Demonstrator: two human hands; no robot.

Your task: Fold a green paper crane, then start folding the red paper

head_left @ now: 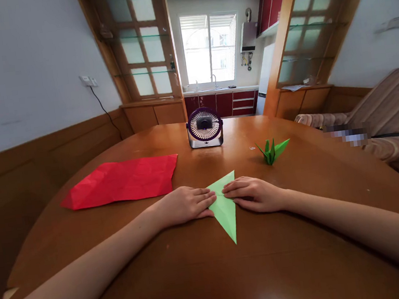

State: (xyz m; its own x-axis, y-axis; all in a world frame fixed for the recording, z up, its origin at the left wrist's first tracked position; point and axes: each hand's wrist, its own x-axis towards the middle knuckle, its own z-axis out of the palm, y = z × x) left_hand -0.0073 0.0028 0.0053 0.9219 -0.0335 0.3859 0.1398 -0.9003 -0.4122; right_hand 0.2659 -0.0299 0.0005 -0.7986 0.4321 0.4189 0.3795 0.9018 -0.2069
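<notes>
Here, the folded light-green paper triangle (224, 204) lies flat on the round brown wooden table (215, 273), one tip pointing toward the person. The left hand (186, 204) and the right hand (252, 195) rest palm-down on either side of it, fingers stretched nearly flat and fingertips meeting over the paper's upper half — pressing, not gripping. The step looks like setting a crease, and it would go best with one hand pinning the paper while the other runs firmly along the fold (edges matched first). A creased red paper sheet (123, 180) lies well apart to the left, a finished green paper crane (272, 151) and a small purple desk fan (204, 127) beyond.
</notes>
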